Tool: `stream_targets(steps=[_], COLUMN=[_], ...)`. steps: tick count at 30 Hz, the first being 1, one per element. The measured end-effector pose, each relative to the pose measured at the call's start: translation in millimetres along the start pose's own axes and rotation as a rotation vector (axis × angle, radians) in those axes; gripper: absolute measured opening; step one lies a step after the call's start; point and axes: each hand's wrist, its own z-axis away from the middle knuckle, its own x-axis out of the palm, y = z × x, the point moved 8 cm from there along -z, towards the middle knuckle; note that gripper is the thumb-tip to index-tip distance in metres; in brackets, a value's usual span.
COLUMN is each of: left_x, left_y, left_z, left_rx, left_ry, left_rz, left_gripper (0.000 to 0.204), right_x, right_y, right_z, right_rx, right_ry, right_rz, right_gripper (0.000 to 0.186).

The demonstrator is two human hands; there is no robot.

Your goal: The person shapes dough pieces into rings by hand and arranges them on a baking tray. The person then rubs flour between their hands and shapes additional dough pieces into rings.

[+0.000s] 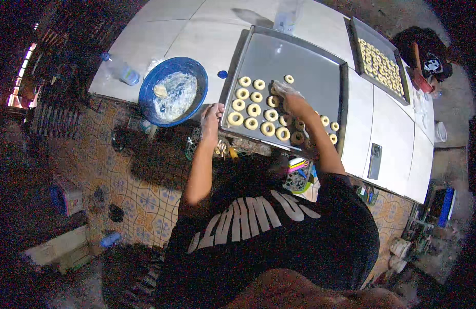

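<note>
A large grey metal baking tray [305, 62] lies on the white table, with rows of pale dough rings [254, 109] over its near part. My left hand [212, 117] is closed on the tray's near left corner. Over the third row from the left, my floury right hand [286, 91] has its fingertips closed on a dough ring, partly hidden by the fingers. A lone small ring [289, 79] sits just beyond that hand. My right forearm covers some rings on the near right.
Left of the tray stands a blue basin [199, 98] dusted with flour, holding a dough lump [160, 91]. A clear bottle [129, 75] lies beside it, and a blue cap [223, 74] near the tray. Another ring-filled tray [360, 36] is far right; a phone [375, 160] lies nearer.
</note>
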Motion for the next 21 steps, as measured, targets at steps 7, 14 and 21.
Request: stream_targets(steps=[7,14,21], left_x=[-1,-13,-27], left_y=[-2,-9,42], left_z=[3,2,25], left_rx=[-0.003,-0.031,0.121], left_ry=[0.004,0.027,-0.062], left_rz=[0.06,-0.001,-0.085], left_gripper=[0.021,0.025,0.017], right_x=[-30,-36,-46], right_y=[-34,-46,24], right_z=[-8,2,36], right_rx=[0.074,0.069,0.063], right_ry=[-0.087,-0.045,0.404], right_rz=[0.059,0.046,-0.216], right_gripper=[0.041,0.032,0.049])
